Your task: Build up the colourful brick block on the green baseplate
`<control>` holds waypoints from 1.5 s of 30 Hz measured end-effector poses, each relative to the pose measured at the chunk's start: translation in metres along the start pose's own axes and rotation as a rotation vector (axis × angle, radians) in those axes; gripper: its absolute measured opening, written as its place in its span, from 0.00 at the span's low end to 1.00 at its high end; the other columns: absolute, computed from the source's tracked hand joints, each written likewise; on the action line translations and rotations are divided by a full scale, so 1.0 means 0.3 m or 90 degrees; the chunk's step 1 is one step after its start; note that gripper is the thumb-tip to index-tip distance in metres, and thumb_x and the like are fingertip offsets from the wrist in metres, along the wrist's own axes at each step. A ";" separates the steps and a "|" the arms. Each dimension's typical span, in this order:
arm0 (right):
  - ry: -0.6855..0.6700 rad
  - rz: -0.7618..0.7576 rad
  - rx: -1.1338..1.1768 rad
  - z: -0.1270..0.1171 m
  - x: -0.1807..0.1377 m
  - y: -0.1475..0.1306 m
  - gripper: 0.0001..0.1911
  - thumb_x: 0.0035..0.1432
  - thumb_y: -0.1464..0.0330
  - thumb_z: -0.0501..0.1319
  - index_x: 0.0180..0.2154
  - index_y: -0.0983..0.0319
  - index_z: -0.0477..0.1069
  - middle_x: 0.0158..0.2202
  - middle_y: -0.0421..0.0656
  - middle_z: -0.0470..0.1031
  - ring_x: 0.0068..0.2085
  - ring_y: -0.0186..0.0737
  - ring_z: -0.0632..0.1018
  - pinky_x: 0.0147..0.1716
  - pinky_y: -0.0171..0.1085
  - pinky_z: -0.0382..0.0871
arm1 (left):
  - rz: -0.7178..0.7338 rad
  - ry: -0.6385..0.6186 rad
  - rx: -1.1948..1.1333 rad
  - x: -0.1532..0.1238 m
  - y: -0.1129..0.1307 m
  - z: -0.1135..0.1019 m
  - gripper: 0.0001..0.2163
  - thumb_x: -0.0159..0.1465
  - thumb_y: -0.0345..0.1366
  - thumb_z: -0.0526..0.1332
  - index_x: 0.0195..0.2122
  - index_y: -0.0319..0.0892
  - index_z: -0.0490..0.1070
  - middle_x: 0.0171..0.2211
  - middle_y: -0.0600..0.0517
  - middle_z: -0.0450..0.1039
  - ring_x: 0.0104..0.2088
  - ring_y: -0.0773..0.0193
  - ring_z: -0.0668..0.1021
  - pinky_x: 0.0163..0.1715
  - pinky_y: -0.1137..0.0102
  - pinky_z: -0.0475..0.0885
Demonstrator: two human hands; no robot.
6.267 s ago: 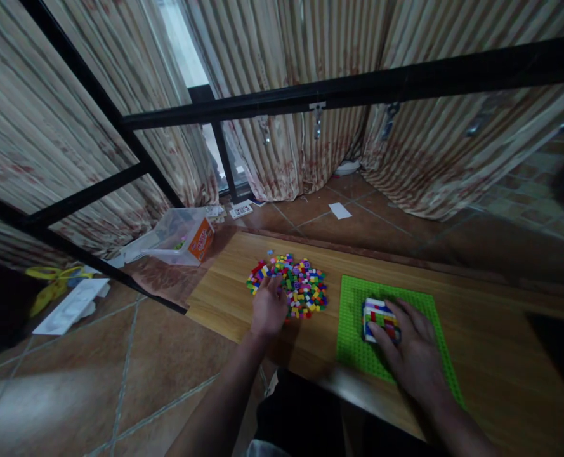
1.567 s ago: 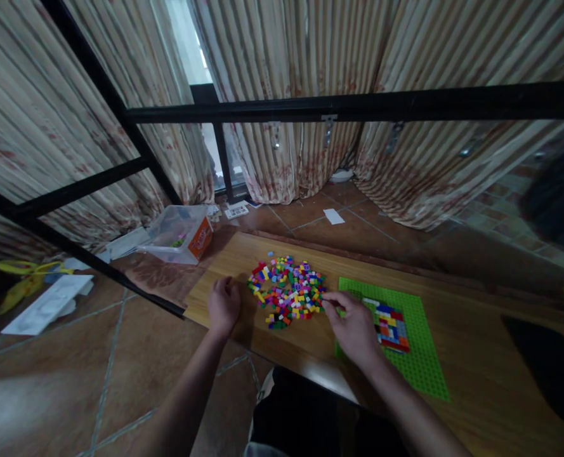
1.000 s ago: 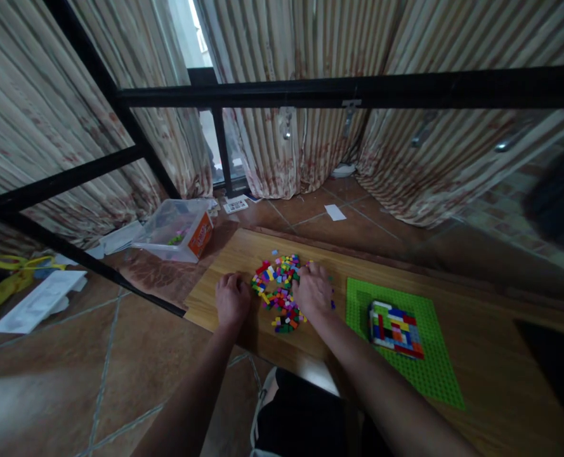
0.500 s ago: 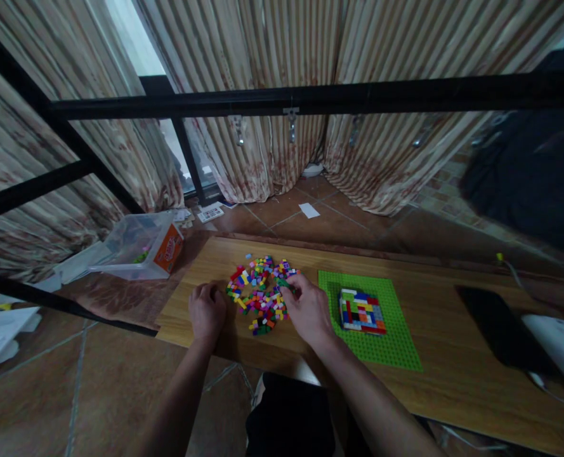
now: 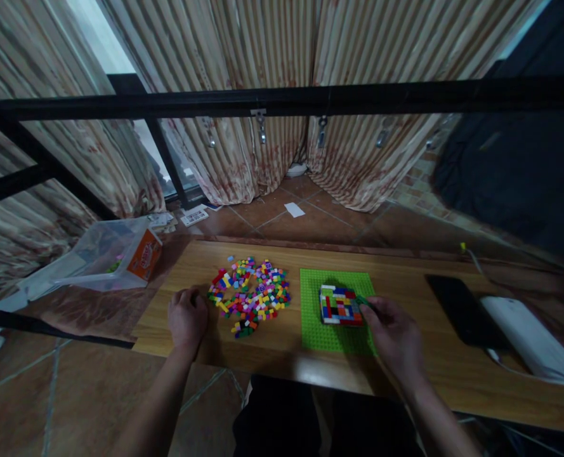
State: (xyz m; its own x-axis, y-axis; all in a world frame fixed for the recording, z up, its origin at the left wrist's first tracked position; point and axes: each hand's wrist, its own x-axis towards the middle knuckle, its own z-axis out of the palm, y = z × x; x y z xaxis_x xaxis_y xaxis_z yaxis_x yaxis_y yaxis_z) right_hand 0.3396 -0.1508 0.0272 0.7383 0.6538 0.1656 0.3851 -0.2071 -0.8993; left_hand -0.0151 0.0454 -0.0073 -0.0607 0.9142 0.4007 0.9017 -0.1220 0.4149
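My right hand (image 5: 398, 339) pinches a dark green toy brick (image 5: 361, 301) at the right side of a flat, multicoloured brick build (image 5: 341, 306). Whether the brick touches the build, I cannot tell. Beneath the build lies a bright green studded baseplate (image 5: 313, 336). My left hand (image 5: 187, 317) rests on the table, left of a loose pile of small coloured bricks (image 5: 262, 289). Its fingers are curled in, and no brick shows in them.
The wooden table (image 5: 272, 362) also bears a black phone (image 5: 462, 311) and a white device (image 5: 524, 336) with a cable at the right. A clear plastic bin (image 5: 105, 254) stands beyond its left end. A black metal bar (image 5: 282, 101) crosses before the curtains.
My right hand has moved right from the brick pile to the build, carrying a green brick. My left hand has stayed beside the pile. The view has shifted slightly right.
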 end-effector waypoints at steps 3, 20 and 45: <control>-0.033 -0.022 -0.022 0.015 -0.038 -0.011 0.15 0.54 0.56 0.62 0.38 0.59 0.73 0.35 0.46 0.79 0.34 0.44 0.79 0.35 0.42 0.73 | -0.003 -0.003 0.010 0.001 0.005 -0.001 0.13 0.60 0.35 0.52 0.39 0.39 0.75 0.40 0.43 0.74 0.44 0.53 0.74 0.47 0.60 0.70; -0.321 -0.265 -0.126 0.406 -0.162 -0.117 0.06 0.58 0.70 0.55 0.34 0.59 0.71 0.35 0.42 0.75 0.34 0.38 0.76 0.35 0.36 0.67 | -0.023 0.009 -0.020 -0.014 0.006 0.009 0.12 0.60 0.32 0.53 0.38 0.40 0.75 0.39 0.45 0.74 0.43 0.55 0.75 0.47 0.62 0.70; -0.359 -0.334 -0.239 0.499 0.040 -0.218 0.09 0.61 0.69 0.56 0.37 0.60 0.76 0.38 0.46 0.77 0.38 0.42 0.77 0.40 0.38 0.68 | -0.025 0.004 -0.045 -0.017 0.006 0.012 0.12 0.60 0.32 0.53 0.38 0.40 0.76 0.39 0.45 0.75 0.42 0.55 0.75 0.46 0.63 0.70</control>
State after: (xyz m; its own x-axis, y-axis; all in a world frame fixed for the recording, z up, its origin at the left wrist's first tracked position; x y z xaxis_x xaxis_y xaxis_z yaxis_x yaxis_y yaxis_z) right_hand 0.2405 -0.0204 0.0274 0.0668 0.9759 0.2075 0.8309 0.0608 -0.5531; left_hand -0.0116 0.0419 -0.0114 -0.0982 0.9166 0.3876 0.8662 -0.1130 0.4867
